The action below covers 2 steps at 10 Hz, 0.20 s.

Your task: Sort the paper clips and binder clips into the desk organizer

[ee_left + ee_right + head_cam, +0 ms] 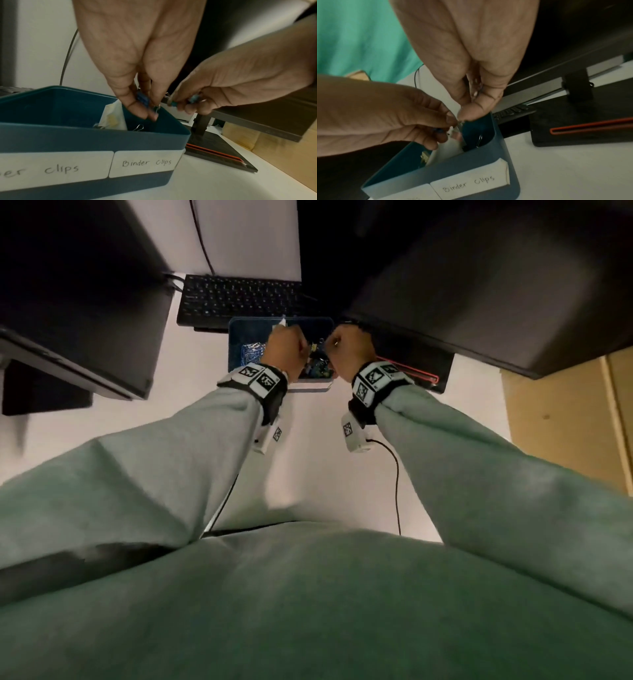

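left hand (137,75) pinches blue binder clip (142,98) | right hand (228,86) pinching, apparently another

Both hands over blue desk organizer (236,337) at far edge of white desk (191,405). Left hand (284,350) above blue paper clips (252,352); right hand (349,350) at organizer's right end. Black keyboard (239,299) just behind.

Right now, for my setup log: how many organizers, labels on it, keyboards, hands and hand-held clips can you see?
desk organizer: 1
labels: 2
keyboard: 1
hands: 2, left hand and right hand
held clips: 2, blue binder clip in the left, teal clip in the right
Total: 8
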Tool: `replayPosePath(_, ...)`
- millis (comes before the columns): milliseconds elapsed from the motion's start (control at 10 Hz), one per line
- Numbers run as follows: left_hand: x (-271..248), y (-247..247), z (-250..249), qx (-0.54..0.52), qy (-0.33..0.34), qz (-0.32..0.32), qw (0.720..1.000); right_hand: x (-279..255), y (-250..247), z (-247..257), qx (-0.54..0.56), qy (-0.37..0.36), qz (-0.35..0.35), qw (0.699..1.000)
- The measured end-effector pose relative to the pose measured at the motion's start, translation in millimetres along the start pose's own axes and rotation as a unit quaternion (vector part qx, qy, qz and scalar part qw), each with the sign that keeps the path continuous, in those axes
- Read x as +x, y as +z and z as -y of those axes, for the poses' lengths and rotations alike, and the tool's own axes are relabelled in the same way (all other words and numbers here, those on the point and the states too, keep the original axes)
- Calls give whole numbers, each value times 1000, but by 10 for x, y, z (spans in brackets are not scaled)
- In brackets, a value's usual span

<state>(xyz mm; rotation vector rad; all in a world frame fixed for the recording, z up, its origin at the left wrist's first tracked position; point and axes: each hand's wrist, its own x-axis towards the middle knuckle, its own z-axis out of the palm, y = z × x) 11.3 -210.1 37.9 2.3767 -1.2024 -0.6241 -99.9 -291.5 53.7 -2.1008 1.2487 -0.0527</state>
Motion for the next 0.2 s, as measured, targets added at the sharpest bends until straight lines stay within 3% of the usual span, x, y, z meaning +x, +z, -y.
replayPosePath(100,-25,-59,-87,14,-9,33,999,93,79,158,-69,-1,64,996)
replayPosePath(200,-48,-186,66,-47,-23,-23,998,32,57,210,-59,-40,40,997)
